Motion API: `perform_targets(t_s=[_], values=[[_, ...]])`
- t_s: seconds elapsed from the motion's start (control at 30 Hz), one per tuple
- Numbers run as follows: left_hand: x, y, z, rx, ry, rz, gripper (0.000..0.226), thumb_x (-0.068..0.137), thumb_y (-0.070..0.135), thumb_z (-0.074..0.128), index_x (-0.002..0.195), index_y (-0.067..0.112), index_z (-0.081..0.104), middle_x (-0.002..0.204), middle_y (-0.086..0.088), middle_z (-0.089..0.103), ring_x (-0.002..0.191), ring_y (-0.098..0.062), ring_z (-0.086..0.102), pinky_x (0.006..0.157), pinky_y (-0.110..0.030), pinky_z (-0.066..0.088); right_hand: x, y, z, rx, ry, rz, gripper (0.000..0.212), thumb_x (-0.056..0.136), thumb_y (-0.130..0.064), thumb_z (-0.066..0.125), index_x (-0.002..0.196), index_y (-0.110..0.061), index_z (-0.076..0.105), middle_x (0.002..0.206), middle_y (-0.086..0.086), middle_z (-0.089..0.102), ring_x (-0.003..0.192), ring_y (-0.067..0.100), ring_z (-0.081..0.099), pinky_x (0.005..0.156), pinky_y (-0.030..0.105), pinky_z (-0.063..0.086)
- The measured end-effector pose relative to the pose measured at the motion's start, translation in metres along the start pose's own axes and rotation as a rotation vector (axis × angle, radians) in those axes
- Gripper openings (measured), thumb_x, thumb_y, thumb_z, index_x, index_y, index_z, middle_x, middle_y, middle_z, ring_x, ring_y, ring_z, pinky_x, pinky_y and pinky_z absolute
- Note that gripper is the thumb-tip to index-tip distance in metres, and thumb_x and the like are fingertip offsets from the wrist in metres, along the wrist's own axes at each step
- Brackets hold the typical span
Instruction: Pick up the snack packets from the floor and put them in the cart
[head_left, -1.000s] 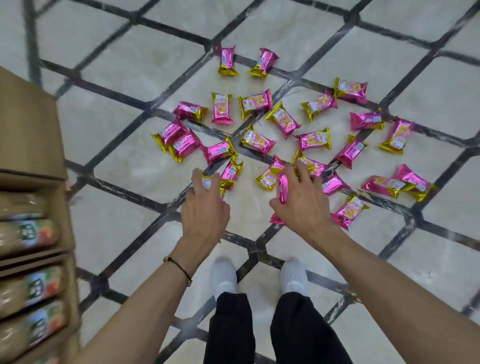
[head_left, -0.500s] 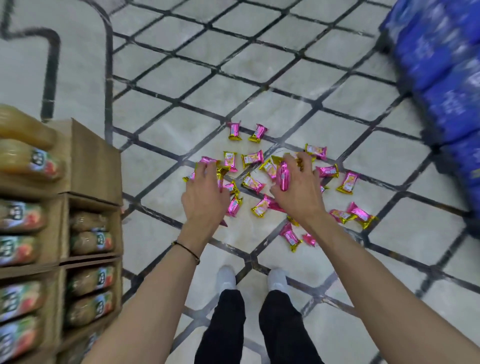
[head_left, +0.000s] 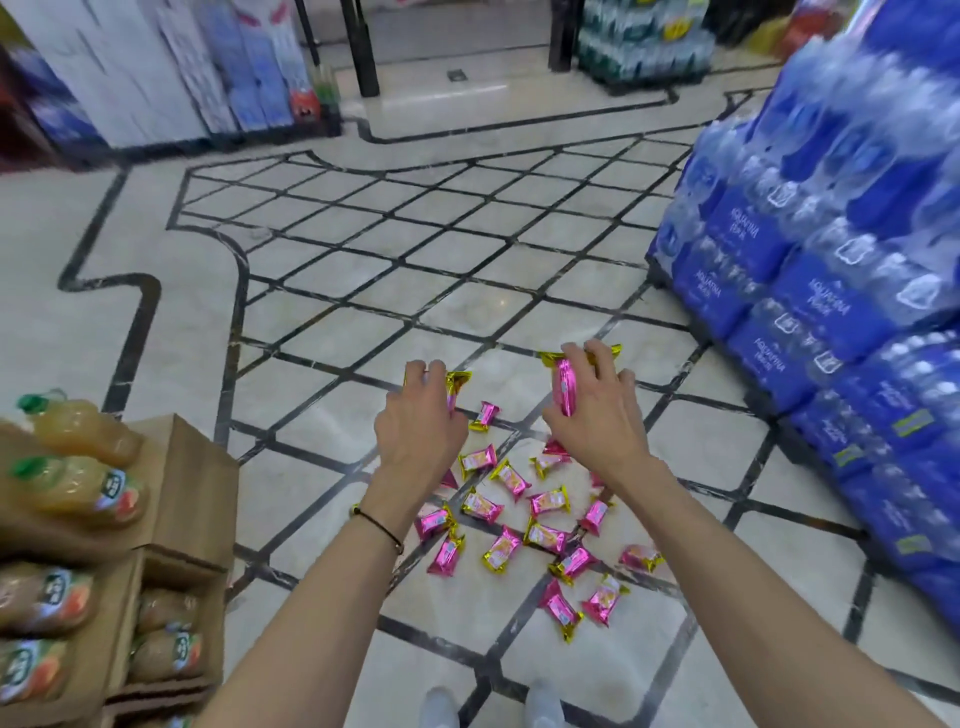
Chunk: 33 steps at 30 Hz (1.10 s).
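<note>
1. Holding packets in both hands, we stand over the spill: our left hand has its fingers curled round a pink-and-gold packet, perhaps more than one, and our right hand grips a small bunch whose gold ends stick out past the fingers.
2. In that bunch, the pink one we see plainly lies with its long axis pointing away from us.
3. We find the loose packets on the floor below both hands, toward our shoes, scattered at every angle; both hands look about equally near them.
4. We cannot see the cart anywhere, so which way the load must travel cannot be told; in our judgement the coming move turns on exactly that.
5. We note cardboard boxes of juice bottles close on our left and stacked blue water packs on our right.
</note>
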<state>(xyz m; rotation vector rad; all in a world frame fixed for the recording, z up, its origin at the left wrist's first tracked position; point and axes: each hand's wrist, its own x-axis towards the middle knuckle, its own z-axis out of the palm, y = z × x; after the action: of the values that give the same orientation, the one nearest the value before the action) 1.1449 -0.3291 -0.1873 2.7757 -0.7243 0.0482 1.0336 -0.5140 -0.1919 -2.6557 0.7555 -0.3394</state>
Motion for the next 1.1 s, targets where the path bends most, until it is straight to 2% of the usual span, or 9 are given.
perform_targets(t_s=[0.17, 0.3, 0.4, 0.5, 0.63, 0.73, 0.8, 0.97, 1.1], values=[[0.017, 0.035, -0.024, 0.024, 0.016, 0.074, 0.034, 0.084, 0.023, 0.061, 0.114, 0.016, 0.045, 0.12, -0.006, 0.048, 0.085, -0.036, 0.059, 0.06, -0.039, 0.046, 0.005, 0.014, -0.045, -0.054, 0.049, 0.025, 0.066, 0.079, -0.036, 0.061, 0.139, -0.025, 0.036, 0.141, 0.006, 0.031, 0.098, 0.038, 0.043, 0.081, 0.047, 0.047], [0.023, 0.068, -0.027, 0.043, 0.015, 0.143, 0.039, 0.085, 0.024, 0.061, 0.12, 0.016, 0.046, 0.124, -0.007, 0.048, 0.088, -0.036, 0.059, 0.062, -0.039, 0.047, -0.004, 0.035, -0.069, -0.074, 0.051, 0.084, 0.069, 0.078, -0.039, 0.059, 0.14, -0.027, 0.033, 0.146, 0.004, 0.028, 0.103, 0.039, 0.043, 0.084, 0.049, 0.049], [0.026, 0.091, -0.026, 0.027, -0.007, 0.223, 0.041, 0.085, 0.024, 0.061, 0.122, 0.016, 0.045, 0.125, -0.006, 0.047, 0.09, -0.036, 0.061, 0.065, -0.04, 0.05, -0.02, 0.051, -0.084, -0.108, 0.074, 0.178, 0.067, 0.08, -0.038, 0.061, 0.141, -0.028, 0.033, 0.148, 0.004, 0.026, 0.107, 0.04, 0.044, 0.083, 0.047, 0.049], [0.025, 0.116, -0.025, 0.004, -0.021, 0.33, 0.036, 0.088, 0.024, 0.059, 0.121, 0.016, 0.046, 0.125, -0.007, 0.047, 0.09, -0.037, 0.06, 0.062, -0.038, 0.044, -0.044, 0.066, -0.099, -0.135, 0.127, 0.276, 0.068, 0.08, -0.038, 0.061, 0.14, -0.029, 0.031, 0.149, 0.004, 0.027, 0.109, 0.04, 0.045, 0.081, 0.046, 0.05], [0.014, 0.152, -0.022, -0.023, -0.053, 0.492, 0.036, 0.087, 0.025, 0.059, 0.12, 0.016, 0.045, 0.124, -0.007, 0.047, 0.094, -0.037, 0.059, 0.064, -0.038, 0.043, -0.085, 0.075, -0.122, -0.163, 0.2, 0.448, 0.068, 0.082, -0.037, 0.064, 0.142, -0.029, 0.033, 0.15, -0.002, 0.027, 0.11, 0.037, 0.043, 0.081, 0.044, 0.048], [-0.005, 0.183, -0.02, -0.033, -0.081, 0.615, 0.038, 0.086, 0.024, 0.06, 0.12, 0.017, 0.045, 0.124, -0.006, 0.046, 0.093, -0.036, 0.059, 0.063, -0.037, 0.038, -0.119, 0.08, -0.135, -0.197, 0.225, 0.563, 0.07, 0.081, -0.037, 0.062, 0.144, -0.029, 0.031, 0.149, -0.003, 0.026, 0.109, 0.038, 0.041, 0.084, 0.045, 0.048], [-0.023, 0.206, -0.019, -0.046, -0.114, 0.707, 0.038, 0.086, 0.024, 0.06, 0.121, 0.018, 0.045, 0.126, -0.005, 0.046, 0.096, -0.035, 0.06, 0.065, -0.037, 0.041, -0.147, 0.086, -0.146, -0.208, 0.252, 0.64, 0.07, 0.081, -0.037, 0.06, 0.143, -0.03, 0.03, 0.148, -0.003, 0.027, 0.11, 0.039, 0.042, 0.083, 0.045, 0.048], [-0.086, 0.267, -0.019, -0.133, -0.202, 0.931, 0.029, 0.087, 0.022, 0.059, 0.111, 0.018, 0.044, 0.121, -0.005, 0.047, 0.093, -0.035, 0.06, 0.064, -0.037, 0.037, -0.233, 0.095, -0.182, -0.289, 0.358, 0.866, 0.068, 0.082, -0.035, 0.062, 0.142, -0.03, 0.031, 0.148, 0.0, 0.029, 0.114, 0.04, 0.042, 0.084, 0.047, 0.051], [-0.151, 0.319, -0.02, -0.171, -0.205, 1.124, 0.036, 0.088, 0.025, 0.059, 0.12, 0.018, 0.045, 0.126, -0.005, 0.048, 0.094, -0.036, 0.063, 0.064, -0.037, 0.04, -0.307, 0.105, -0.211, -0.323, 0.437, 1.026, 0.073, 0.08, -0.038, 0.061, 0.146, -0.028, 0.03, 0.146, 0.001, 0.03, 0.12, 0.043, 0.043, 0.091, 0.05, 0.05]])
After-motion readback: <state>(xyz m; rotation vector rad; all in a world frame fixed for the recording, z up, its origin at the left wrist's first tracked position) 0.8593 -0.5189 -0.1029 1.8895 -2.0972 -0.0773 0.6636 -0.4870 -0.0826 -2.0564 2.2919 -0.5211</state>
